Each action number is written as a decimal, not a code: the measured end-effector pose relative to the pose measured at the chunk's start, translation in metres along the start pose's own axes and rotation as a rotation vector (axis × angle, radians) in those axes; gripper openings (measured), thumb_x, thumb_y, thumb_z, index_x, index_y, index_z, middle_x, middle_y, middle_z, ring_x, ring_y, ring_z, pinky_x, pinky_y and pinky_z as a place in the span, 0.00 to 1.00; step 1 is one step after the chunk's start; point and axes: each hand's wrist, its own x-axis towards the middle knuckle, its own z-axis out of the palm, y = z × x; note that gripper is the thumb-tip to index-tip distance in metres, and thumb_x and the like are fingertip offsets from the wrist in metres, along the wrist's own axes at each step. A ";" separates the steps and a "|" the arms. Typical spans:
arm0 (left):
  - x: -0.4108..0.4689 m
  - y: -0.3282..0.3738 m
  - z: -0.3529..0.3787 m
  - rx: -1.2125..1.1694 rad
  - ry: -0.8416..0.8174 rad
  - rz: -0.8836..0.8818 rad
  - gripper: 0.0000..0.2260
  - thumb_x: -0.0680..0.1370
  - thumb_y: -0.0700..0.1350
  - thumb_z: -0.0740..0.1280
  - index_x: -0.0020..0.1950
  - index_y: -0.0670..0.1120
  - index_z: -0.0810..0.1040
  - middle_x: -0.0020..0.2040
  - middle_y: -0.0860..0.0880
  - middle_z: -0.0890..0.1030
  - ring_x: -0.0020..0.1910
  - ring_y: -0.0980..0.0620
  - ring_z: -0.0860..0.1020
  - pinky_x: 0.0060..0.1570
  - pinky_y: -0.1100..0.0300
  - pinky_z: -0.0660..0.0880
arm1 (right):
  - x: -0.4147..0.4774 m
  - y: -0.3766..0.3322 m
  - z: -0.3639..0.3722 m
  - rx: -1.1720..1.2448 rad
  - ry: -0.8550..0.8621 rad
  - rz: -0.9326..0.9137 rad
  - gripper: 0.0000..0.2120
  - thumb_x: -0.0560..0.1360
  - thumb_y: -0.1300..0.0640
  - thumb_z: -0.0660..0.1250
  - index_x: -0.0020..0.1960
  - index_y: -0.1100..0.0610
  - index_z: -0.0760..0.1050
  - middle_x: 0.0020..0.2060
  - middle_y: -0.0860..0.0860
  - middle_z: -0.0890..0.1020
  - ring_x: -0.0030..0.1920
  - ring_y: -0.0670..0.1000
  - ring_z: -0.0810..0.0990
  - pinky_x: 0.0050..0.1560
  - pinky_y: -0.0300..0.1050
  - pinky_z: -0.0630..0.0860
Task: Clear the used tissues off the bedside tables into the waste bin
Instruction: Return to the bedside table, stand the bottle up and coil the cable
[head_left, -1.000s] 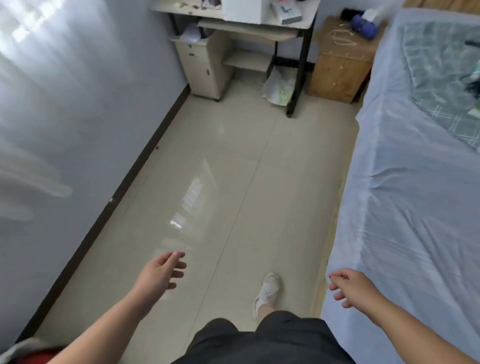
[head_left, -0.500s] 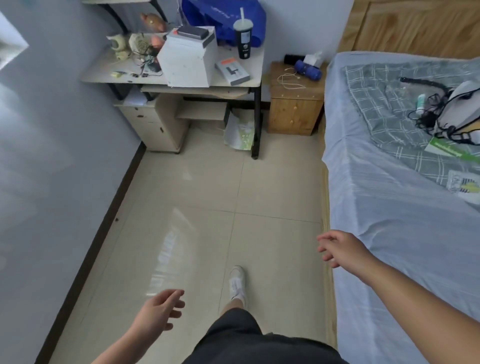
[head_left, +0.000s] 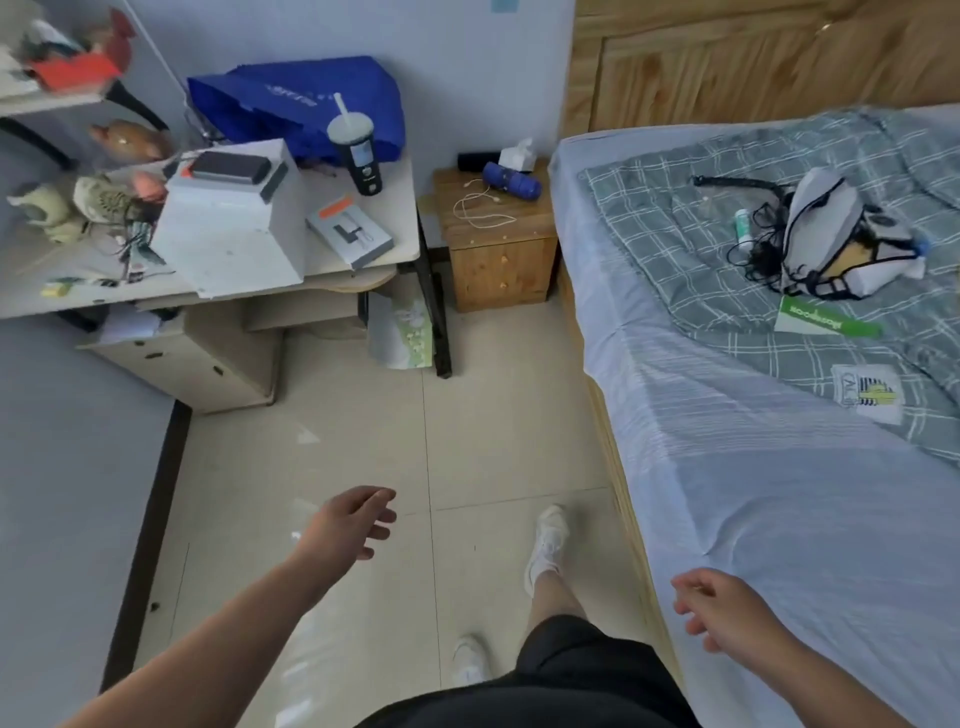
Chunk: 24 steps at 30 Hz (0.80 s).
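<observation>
Head view. Both hands are empty. The left hand (head_left: 348, 522) has its fingers loosely spread over the glossy tiled floor. The right hand (head_left: 727, 610) is slackly curled on nothing, near the bed (head_left: 779, 493) edge.

The wooden bedside table (head_left: 498, 260) stands far, centre, between the desk leg and the bed. At its far edge is a white tissue (head_left: 517, 154), soft, crumpled and peaked upward. Cannot tell whether it is loose or the top of a pack. It is a lump with no clear long axis. Just beside it lie a blue cylinder (head_left: 511, 180) and a thin looped white cable (head_left: 480, 205).

The tissue lies ahead of both hands and well apart from them. The left hand is further forward, so judged nearer. No waste bin identified. The pale bag (head_left: 400, 332) under the desk may serve, but this is uncertain.
</observation>
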 end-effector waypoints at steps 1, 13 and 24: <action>0.016 0.017 0.001 0.003 0.002 0.008 0.08 0.84 0.50 0.67 0.54 0.53 0.86 0.47 0.50 0.89 0.45 0.49 0.86 0.39 0.56 0.79 | 0.013 -0.005 -0.005 0.012 0.006 0.013 0.05 0.81 0.56 0.66 0.48 0.49 0.80 0.43 0.53 0.86 0.43 0.56 0.86 0.36 0.45 0.80; 0.131 0.134 0.016 -0.008 0.062 -0.101 0.07 0.85 0.48 0.68 0.56 0.50 0.86 0.50 0.46 0.89 0.49 0.43 0.86 0.42 0.53 0.79 | 0.184 -0.194 -0.126 -0.051 -0.045 -0.097 0.05 0.79 0.53 0.66 0.51 0.46 0.80 0.46 0.49 0.85 0.43 0.51 0.86 0.38 0.44 0.79; 0.267 0.201 0.001 -0.030 0.052 -0.212 0.07 0.84 0.50 0.68 0.55 0.51 0.86 0.49 0.48 0.89 0.49 0.44 0.86 0.44 0.52 0.80 | 0.293 -0.405 -0.168 0.022 -0.038 -0.229 0.07 0.79 0.56 0.65 0.53 0.46 0.80 0.47 0.48 0.86 0.44 0.50 0.86 0.41 0.45 0.80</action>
